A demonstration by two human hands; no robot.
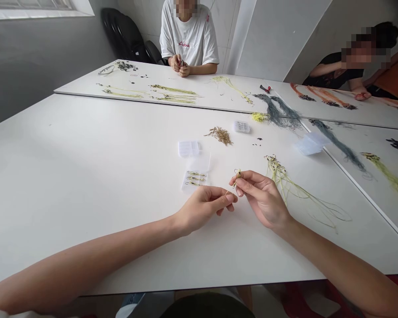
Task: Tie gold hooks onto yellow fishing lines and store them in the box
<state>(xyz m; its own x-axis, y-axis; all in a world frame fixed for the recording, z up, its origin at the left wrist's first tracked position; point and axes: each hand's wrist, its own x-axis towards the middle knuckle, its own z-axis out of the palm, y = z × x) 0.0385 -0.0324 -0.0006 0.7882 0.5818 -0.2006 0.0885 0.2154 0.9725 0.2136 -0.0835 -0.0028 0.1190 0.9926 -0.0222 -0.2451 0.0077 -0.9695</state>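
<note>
My right hand (263, 198) is closed in a pinch on a fishing hook (238, 172) with yellow-green line bundled at it. Close beside it, my left hand (207, 204) pinches a thin gold-coloured piece (229, 192), too small to identify surely. Just beyond the left hand lies an open clear plastic box (185, 185) holding several hooks with yellow-green line (196, 178) in separate compartments. Right of my right hand, a bunch of hooks (276, 164) lies on the table, its long yellow-green lines (313, 201) trailing toward me.
On the white table (86, 168) are a pile of small gold pieces (221, 135), a box with contents (242, 127), another clear box (188, 149) and stacked clear lids (311, 143). Blue-grey line bundles (278, 110) lie farther back. Two people work across the tables.
</note>
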